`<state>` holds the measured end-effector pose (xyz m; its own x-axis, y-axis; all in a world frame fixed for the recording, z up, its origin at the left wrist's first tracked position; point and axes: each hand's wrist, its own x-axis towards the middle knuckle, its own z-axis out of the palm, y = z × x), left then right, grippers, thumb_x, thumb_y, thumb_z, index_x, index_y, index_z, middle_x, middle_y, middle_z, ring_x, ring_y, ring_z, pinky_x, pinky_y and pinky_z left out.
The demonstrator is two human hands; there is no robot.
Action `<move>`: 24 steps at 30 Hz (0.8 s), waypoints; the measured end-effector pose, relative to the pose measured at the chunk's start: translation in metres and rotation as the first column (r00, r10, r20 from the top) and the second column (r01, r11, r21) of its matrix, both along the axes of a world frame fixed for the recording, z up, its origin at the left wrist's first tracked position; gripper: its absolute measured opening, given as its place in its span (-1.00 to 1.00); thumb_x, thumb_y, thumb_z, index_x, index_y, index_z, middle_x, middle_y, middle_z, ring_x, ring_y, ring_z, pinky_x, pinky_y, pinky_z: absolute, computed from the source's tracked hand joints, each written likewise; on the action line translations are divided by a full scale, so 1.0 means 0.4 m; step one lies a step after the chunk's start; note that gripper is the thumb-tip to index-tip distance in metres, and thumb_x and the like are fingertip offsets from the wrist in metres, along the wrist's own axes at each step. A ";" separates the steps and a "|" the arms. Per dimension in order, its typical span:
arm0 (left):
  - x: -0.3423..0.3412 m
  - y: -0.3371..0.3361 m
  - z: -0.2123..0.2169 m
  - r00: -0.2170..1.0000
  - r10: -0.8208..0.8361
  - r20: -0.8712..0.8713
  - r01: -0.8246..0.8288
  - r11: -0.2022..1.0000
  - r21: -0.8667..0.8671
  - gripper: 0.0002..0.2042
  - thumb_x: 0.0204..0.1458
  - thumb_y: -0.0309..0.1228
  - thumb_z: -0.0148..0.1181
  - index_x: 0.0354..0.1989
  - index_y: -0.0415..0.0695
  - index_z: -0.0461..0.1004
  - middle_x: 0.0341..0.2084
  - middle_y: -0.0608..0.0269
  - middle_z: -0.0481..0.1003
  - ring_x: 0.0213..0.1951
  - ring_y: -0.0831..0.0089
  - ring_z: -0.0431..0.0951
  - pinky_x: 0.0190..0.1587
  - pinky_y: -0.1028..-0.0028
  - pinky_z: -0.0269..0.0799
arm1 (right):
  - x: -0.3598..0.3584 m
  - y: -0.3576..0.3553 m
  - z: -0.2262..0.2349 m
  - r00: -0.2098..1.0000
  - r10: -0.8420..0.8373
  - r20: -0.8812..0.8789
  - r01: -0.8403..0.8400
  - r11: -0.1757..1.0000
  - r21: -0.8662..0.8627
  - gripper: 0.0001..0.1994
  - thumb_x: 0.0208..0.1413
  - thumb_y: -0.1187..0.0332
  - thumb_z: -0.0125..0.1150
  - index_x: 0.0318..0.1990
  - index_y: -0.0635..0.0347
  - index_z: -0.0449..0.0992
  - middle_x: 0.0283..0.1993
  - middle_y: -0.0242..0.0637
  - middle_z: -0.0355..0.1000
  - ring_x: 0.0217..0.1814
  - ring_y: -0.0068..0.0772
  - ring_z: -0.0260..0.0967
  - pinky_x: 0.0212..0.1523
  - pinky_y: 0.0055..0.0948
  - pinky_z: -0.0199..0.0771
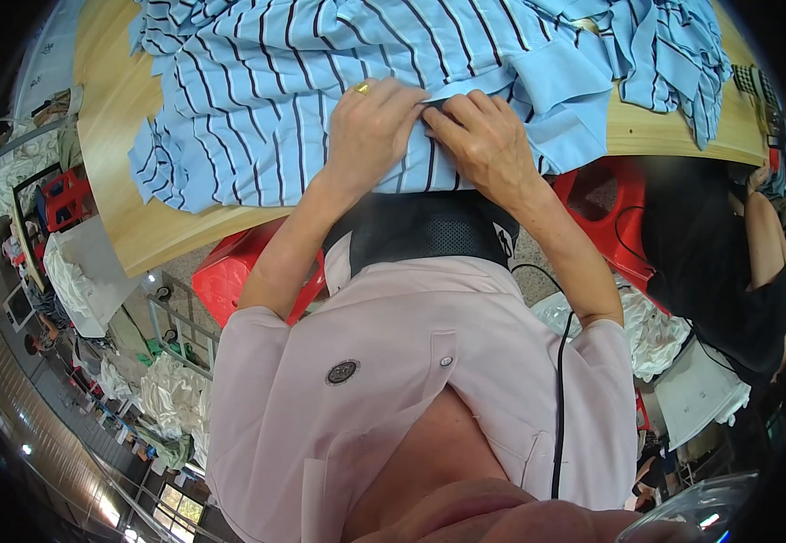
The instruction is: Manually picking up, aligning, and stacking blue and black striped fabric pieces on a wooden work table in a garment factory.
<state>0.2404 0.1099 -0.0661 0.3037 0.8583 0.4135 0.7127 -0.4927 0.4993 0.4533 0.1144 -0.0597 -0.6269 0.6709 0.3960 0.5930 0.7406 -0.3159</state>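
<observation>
Blue striped cloth (266, 118) lies rumpled across the wooden desk (117, 190), which bears its weight, presumably so 2 grips can control 1 small spot: left hand (370, 136) and right hand (488, 145) both pinch it, fingertips close together.

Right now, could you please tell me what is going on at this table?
The person's left hand and right hand are close together, pinching light-blue fabric with dark stripes. It lies wrinkled across a wooden table, with a plain blue section just right of the hands. Another person in black is farther right.
</observation>
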 end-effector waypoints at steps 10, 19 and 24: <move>-0.017 0.022 -0.016 0.986 0.019 0.163 0.014 0.980 -0.198 -0.86 0.23 -0.37 0.38 -0.22 -0.19 0.68 -0.33 0.25 0.64 -0.26 0.23 0.59 -0.14 0.27 0.38 | -0.017 0.029 -0.026 0.998 0.055 0.016 -0.057 0.986 0.160 -0.79 0.09 0.39 0.24 -0.14 0.22 0.63 -0.22 -0.33 0.43 -0.12 -0.31 0.45 -0.11 -0.28 0.42; -0.017 0.023 0.007 0.988 -0.013 0.157 0.057 0.959 -0.279 -0.86 0.24 -0.31 0.36 -0.23 -0.11 0.68 -0.34 0.25 0.64 -0.22 0.19 0.60 -0.06 0.18 0.28 | 0.007 0.029 -0.031 0.989 0.109 -0.096 -0.081 0.964 0.251 -0.79 0.01 0.41 0.31 -0.18 0.24 0.68 -0.28 -0.36 0.50 -0.24 -0.35 0.50 -0.12 -0.31 0.50; -0.020 0.026 0.010 0.987 -0.082 0.141 0.116 0.961 -0.252 -0.88 0.26 -0.31 0.34 -0.24 -0.08 0.67 -0.32 0.26 0.64 -0.21 0.14 0.60 -0.06 0.17 0.28 | 0.013 0.038 -0.022 0.982 0.163 -0.099 -0.124 0.940 0.318 -0.75 -0.03 0.42 0.33 -0.16 0.27 0.68 -0.27 -0.35 0.50 -0.25 -0.36 0.50 -0.15 -0.31 0.51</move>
